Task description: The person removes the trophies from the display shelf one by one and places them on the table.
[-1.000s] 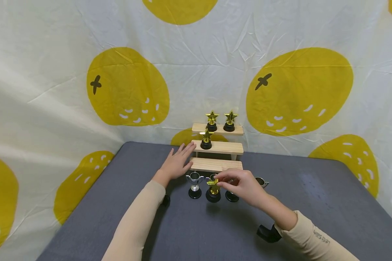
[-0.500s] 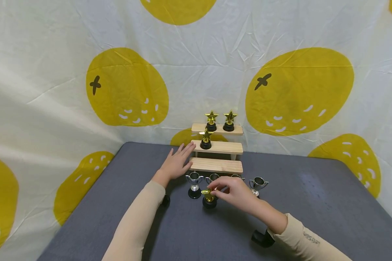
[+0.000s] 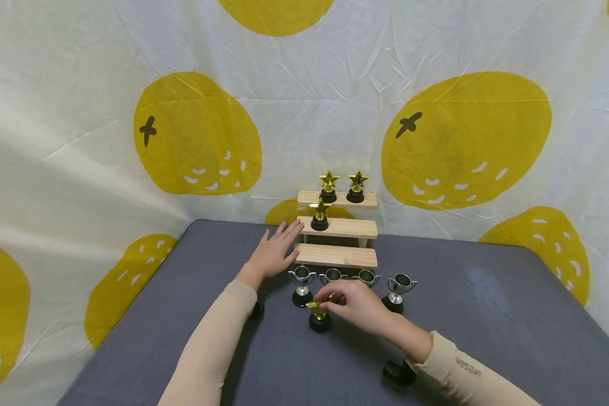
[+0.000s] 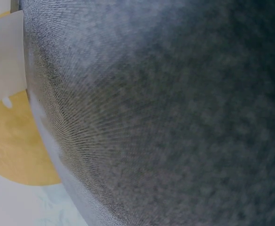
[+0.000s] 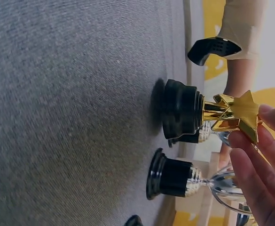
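Between thumb and fingers, my right hand (image 3: 361, 307) pinches a small star trophy (image 3: 318, 317) by its gold star. In the right wrist view the black base of this star trophy (image 5: 182, 109) is close to the tabletop; I cannot tell whether it touches. Just behind it stand several silver cup trophies (image 3: 301, 282) in a row. My left hand (image 3: 271, 255), fingers straight, lies against the left end of a three-step wooden shelf (image 3: 337, 255). Two star trophies (image 3: 356, 187) occupy the top step, and another star trophy (image 3: 320, 215) is on the middle step's left end.
A grey cloth-covered table (image 3: 294, 372) spreads around the shelf. Behind it hangs a white curtain (image 3: 325, 113) with large yellow fruit prints. Black wrist devices (image 3: 400, 372) are worn at both wrists.
My right hand has drawn the star trophy toward me and to the left, away from the front of the silver cups, which now show more. My left hand has stayed put.
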`<action>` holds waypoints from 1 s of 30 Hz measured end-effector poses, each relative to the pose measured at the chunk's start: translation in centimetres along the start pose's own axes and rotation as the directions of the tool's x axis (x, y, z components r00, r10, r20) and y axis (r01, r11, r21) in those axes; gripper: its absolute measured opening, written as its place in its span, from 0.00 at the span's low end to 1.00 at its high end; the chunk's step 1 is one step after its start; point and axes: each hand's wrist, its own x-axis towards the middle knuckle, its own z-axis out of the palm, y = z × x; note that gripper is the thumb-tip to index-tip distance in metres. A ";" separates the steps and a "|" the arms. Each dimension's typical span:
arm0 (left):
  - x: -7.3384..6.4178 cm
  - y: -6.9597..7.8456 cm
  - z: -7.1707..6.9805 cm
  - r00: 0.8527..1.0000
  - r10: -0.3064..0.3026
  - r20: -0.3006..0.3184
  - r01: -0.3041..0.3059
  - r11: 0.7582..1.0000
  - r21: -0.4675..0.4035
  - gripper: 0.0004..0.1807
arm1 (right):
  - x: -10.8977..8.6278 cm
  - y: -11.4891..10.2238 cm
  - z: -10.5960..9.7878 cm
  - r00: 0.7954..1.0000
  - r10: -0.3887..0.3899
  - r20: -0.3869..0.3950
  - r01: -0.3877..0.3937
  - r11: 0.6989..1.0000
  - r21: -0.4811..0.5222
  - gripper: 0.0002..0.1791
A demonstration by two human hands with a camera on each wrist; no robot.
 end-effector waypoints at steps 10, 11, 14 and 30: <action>0.1 -0.1 0.1 1.000 0.000 -0.006 0.000 1.000 -0.006 0.39 | 0.2 0.2 1.0 1.000 -0.004 0.003 0.004 1.000 -0.018 0.06; 0.1 0.0 0.1 1.000 0.000 -0.006 0.000 1.000 -0.010 0.39 | 0.1 0.2 1.0 1.000 -0.003 0.002 0.003 1.000 -0.017 0.06; 0.1 -0.1 0.1 1.000 0.001 -0.007 -0.001 1.000 -0.013 0.39 | 0.1 0.2 0.9 1.000 -0.005 0.000 0.005 1.000 -0.021 0.06; 0.1 0.0 -0.1 1.000 0.004 -0.001 -0.004 1.000 -0.017 0.38 | 0.2 0.1 -0.1 0.998 -0.015 0.061 0.019 0.998 -0.054 0.08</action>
